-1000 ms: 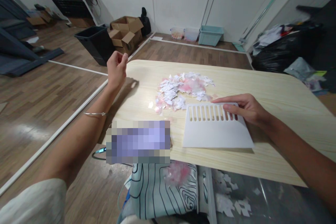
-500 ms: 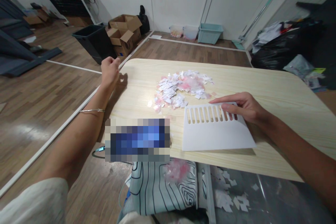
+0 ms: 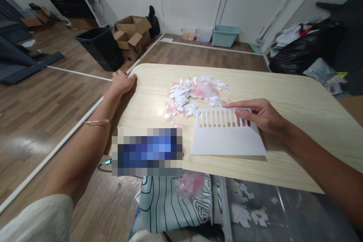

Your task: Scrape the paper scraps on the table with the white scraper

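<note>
My right hand (image 3: 259, 115) grips a white slotted board (image 3: 227, 140) by its upper right corner, with the thumb over the row of slots and the fingers behind. The board is tilted, its slotted edge up, over the near part of the table. Just beyond it lies a spread pile of small white paper pieces (image 3: 180, 96) mixed with pink translucent film packets (image 3: 202, 89). My left hand (image 3: 122, 82) rests at the table's far left corner, thumb apart from the fingers, holding no loose thing; its fingertips are partly hidden.
A blurred-out device (image 3: 147, 151) with a cable lies on the near left of the wooden table (image 3: 283, 94). Below the near edge are a patterned cloth (image 3: 167, 204) bearing a pink packet and a grey transparent bin (image 3: 295, 215) with paper pieces. A black trash bin (image 3: 100, 47) stands beyond the left corner.
My left hand has come down from a raised, closed pose onto the table corner, and its fingers have loosened. The board in my right hand has shifted slightly left and up.
</note>
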Available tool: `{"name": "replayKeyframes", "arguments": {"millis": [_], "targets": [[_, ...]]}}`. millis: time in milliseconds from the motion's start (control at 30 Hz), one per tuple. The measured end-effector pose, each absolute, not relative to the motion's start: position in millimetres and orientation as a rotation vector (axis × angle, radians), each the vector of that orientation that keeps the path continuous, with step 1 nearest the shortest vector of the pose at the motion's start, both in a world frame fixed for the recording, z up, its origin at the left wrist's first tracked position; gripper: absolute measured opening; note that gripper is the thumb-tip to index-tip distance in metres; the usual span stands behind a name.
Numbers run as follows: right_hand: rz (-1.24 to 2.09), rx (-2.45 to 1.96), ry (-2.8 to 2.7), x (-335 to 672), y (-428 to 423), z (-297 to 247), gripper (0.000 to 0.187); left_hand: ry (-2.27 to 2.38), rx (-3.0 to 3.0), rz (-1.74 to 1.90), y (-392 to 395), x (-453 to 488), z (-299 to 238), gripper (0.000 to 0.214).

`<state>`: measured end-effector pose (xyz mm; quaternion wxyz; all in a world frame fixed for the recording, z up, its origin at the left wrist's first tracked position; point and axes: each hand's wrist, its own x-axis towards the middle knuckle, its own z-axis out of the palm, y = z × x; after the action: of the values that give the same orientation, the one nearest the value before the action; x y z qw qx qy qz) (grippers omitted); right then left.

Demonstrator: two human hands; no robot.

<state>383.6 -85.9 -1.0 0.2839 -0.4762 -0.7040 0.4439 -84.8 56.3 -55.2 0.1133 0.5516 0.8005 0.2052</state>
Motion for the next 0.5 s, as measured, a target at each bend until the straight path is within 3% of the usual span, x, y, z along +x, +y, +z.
{"name": "replayKeyframes", "arguments": {"millis": [167, 500], "targets": [[1.167, -1.271, -1.920, 384, -87, -1, 0.034, 2.323, 1.662, 0.396, 69, -90, -59, 0.063], [1.168, -1.298, -1.867, 387, -90, 1, 0.038, 2.343, 1.745, 0.325, 71, -93, -65, 0.068]]}}
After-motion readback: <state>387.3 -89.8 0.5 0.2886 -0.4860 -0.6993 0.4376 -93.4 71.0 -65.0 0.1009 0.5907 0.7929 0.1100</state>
